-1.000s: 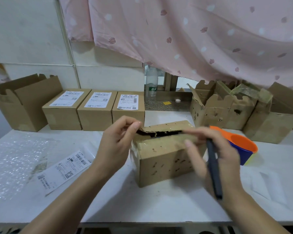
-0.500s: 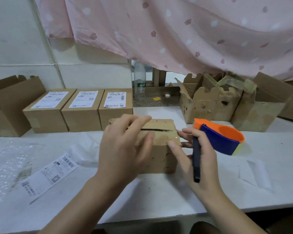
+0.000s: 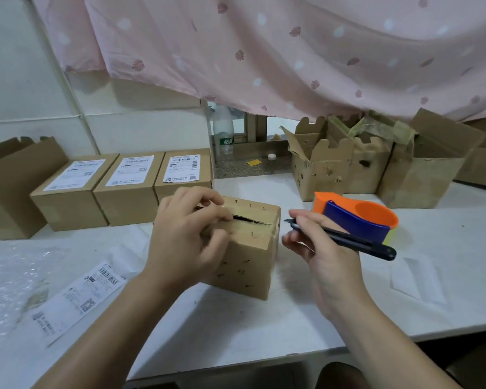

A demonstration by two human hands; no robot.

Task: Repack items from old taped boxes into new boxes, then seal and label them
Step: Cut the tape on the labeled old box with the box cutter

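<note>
While a loose shipping label [image 3: 76, 299] lies flat at eight o'clock on the counter [image 3: 236, 318], three sealed, labelled boxes [image 3: 124, 189] sit in a row at ten o'clock. Centre stage is the old box [image 3: 253, 256], spotted and worn, standing on the counter with its top seam split into a dark slit. The left hand [image 3: 185, 242] is on it, grip curled over the near top flap, fingertips right at the slit. At three o'clock of the box, the right hand [image 3: 326, 256] hovers just clear, grip pinched closed round a black cutter [image 3: 348, 240], tip pointing at the box. At two o'clock sits the orange-and-blue tape dispenser [image 3: 359, 217], with opened worn boxes [image 3: 348, 164] beyond.
</note>
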